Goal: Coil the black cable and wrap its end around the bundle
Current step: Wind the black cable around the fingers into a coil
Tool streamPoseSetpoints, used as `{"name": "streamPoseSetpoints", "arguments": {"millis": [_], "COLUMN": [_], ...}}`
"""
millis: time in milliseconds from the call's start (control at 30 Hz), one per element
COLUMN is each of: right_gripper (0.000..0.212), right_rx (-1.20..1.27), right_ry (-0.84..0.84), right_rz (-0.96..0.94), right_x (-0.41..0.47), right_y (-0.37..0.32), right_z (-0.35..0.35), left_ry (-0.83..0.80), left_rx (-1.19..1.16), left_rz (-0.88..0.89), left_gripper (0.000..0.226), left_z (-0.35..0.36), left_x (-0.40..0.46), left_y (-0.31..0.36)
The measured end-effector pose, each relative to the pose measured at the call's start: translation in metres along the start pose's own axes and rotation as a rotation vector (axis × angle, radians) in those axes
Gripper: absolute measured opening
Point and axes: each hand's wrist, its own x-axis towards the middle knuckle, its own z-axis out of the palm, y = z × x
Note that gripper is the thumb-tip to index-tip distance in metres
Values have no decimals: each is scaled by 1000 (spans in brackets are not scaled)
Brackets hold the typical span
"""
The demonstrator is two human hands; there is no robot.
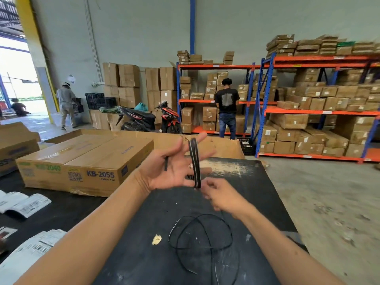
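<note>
black cable (194,161) is looping round our open, spread left hand (174,167); our right hand (221,197) is pinching it just below the loops. slack is lying on the table (257,192).

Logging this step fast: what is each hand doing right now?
Left hand: open, fingers spread, thin black cable looped around them.
Right hand: closed, pinching the cable below the loops.

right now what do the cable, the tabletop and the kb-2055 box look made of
black cable: likely rubber or plastic jacket, slightly glossy; it glints and bends in loose loops.
tabletop: dark, matte, scuffed sheet; material unclear.
KB-2055 box: brown corrugated cardboard, printed, dull finish, taped seam.
</note>
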Motion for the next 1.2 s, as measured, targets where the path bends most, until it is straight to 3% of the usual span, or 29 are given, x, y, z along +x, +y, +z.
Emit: {"name": "streamPoseSetpoints", "arguments": {"millis": [233, 467, 733, 933, 1067, 1200], "right_gripper": [36, 31, 27, 24, 26, 27], "right_rx": [12, 38, 182, 161, 90, 10], "right_ry": [-62, -39, 132, 240, 213, 116], "right_rz": [17, -28, -169, -147, -135, -63], "right_x": [-21, -29, -10, 21, 34, 31], "right_y": [-5, -45, -109, -107, -76, -36], "right_z": [12, -27, -75, -77, -66, -43], "left_ry": [421, 538, 365, 127, -34, -142], "left_rx": [45, 63, -3, -16, -18, -30], "left_rz": [125, -5, -222, -333, -333, -198], "left_gripper": [48, 45, 47, 51, 55, 60], "left_z": [-39, -59, -43, -19, -4, 5], "left_x": [-2, -17, -15, -10, -5, 1], "left_y": [28, 12, -30, -50, -48, -33]}}
